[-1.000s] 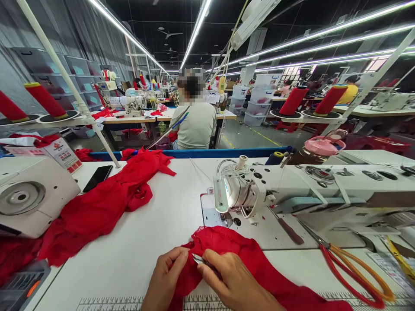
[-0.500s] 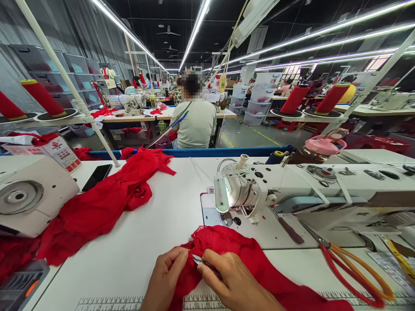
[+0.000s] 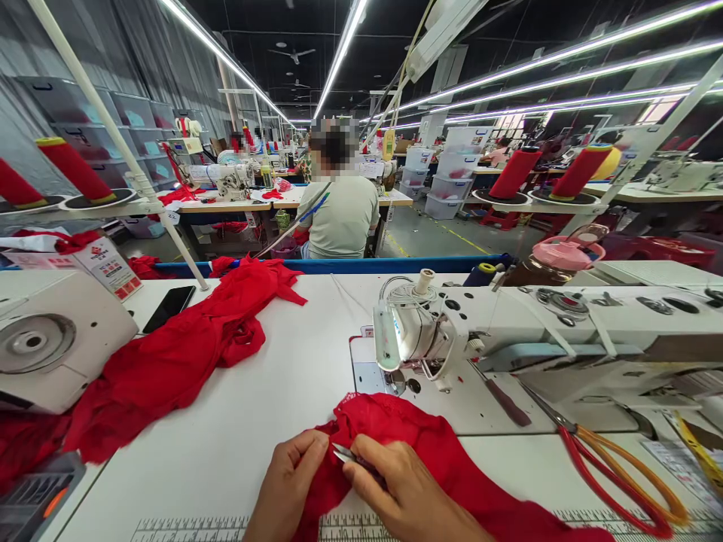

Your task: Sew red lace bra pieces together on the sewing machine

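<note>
1. Left hand (image 3: 288, 482): at the near edge of the table (image 3: 294, 361), fingers pinching the left edge of the red cloth (image 3: 429, 452).
2. Right hand (image 3: 407, 497): resting on the cloth just right of the left hand, thumb and forefinger closed on small metal snips (image 3: 343, 453). The snip tips point left toward the left thumb and sit at the cloth's edge.
3. Cloth: lies crumpled on the table in front of the sewing machine (image 3: 508, 331), its upper edge just below the needle area, and trails off to the lower right. Both hands are in contact with it.
4. Scissors (image 3: 610, 467): orange-and-red handles, lying on the table to the right of the cloth, apart from both hands.
5. Red pile (image 3: 181, 354): a second heap of red fabric spread across the left half of the table, well apart from the hands.
6. Phone (image 3: 169, 309): dark, flat on the table, just left of the pile's upper part.
7. Second machine (image 3: 56, 339): white, at the left edge, with the pile touching its base.
8. Thread cones (image 3: 581, 169): red, on stands beyond the sewing machine.
9. Person (image 3: 339, 211): seated at the next table back, facing away.
</note>
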`<state>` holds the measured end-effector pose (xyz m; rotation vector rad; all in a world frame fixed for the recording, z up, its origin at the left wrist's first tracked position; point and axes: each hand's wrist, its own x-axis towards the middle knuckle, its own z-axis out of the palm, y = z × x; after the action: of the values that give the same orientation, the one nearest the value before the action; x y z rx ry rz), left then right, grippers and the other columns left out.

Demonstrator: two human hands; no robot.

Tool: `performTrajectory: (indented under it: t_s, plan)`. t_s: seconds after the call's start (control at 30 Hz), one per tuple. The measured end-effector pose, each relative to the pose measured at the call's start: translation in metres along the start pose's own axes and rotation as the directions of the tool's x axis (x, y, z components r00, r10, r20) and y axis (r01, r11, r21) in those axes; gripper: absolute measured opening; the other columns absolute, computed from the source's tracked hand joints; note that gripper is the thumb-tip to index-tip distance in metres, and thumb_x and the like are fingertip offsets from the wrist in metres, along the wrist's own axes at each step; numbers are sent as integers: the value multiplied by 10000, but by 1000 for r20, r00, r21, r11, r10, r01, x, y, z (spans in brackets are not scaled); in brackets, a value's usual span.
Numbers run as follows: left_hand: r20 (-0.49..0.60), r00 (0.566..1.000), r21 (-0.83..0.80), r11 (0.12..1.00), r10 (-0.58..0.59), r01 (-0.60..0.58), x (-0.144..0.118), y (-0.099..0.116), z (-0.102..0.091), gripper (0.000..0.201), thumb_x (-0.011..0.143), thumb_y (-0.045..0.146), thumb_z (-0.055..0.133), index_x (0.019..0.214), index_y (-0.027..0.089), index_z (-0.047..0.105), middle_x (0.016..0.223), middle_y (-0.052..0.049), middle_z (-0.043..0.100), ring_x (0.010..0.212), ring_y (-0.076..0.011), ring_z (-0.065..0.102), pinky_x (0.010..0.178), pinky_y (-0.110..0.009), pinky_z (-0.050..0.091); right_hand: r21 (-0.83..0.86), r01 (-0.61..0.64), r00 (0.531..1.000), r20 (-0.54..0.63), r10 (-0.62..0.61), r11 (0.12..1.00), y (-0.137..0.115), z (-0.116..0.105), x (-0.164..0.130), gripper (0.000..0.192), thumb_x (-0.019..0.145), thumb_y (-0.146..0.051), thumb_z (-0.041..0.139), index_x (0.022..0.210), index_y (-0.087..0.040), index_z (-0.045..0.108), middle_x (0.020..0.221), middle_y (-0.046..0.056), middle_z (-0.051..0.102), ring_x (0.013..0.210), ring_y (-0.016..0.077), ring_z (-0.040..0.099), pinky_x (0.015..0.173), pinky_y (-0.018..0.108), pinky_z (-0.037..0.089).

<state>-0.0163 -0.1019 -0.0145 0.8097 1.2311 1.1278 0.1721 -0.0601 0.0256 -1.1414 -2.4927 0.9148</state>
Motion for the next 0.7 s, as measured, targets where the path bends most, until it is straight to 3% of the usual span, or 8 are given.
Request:
performTrajectory:
  t_s: [0.33, 0.57, 0.63, 0.7]
  plan:
    - [-51, 999, -2, 1000, 7, -7, -4, 0, 8, 520, 810, 676, 686, 727, 169, 604, 737, 4, 545, 704, -143, 458, 622, -229, 426, 165, -8, 1000, 27, 4, 986, -2, -2, 4, 380, 1054, -440, 346, 736, -234, 310, 674, -48, 384, 638, 142, 382, 621, 285, 300]
    - [19, 1000, -19, 1000, 12, -12, -10, 13, 10, 483, 833, 644, 687, 743, 173, 625, 756, 1, 542, 714, -141, 444, 624, -221, 414, 419, 62, 997, -57, -41, 906, 5, -6, 7, 348, 1086, -427, 319, 812, -234, 412, 735, -46, 425, 655, 132, 395, 595, 264, 324]
    - [45, 999, -40, 999, 14, -12, -11, 15, 11, 483, 848, 647, 669, 774, 170, 653, 764, -2, 557, 707, -138, 452, 627, -221, 419, 351, 107, 989, -131, -64, 930, 6, -2, 7, 265, 1041, -428, 467, 861, -236, 444, 730, -57, 447, 634, 128, 409, 576, 257, 329]
    - [78, 997, -29, 999, 26, -24, -12, 16, 11, 500, 866, 658, 635, 790, 165, 676, 750, -6, 564, 710, -145, 484, 649, -231, 437, 173, 218, 953, -247, -172, 960, 9, 5, 5, 181, 958, -364, 620, 969, -231, 498, 741, -62, 520, 603, 126, 453, 556, 259, 331]
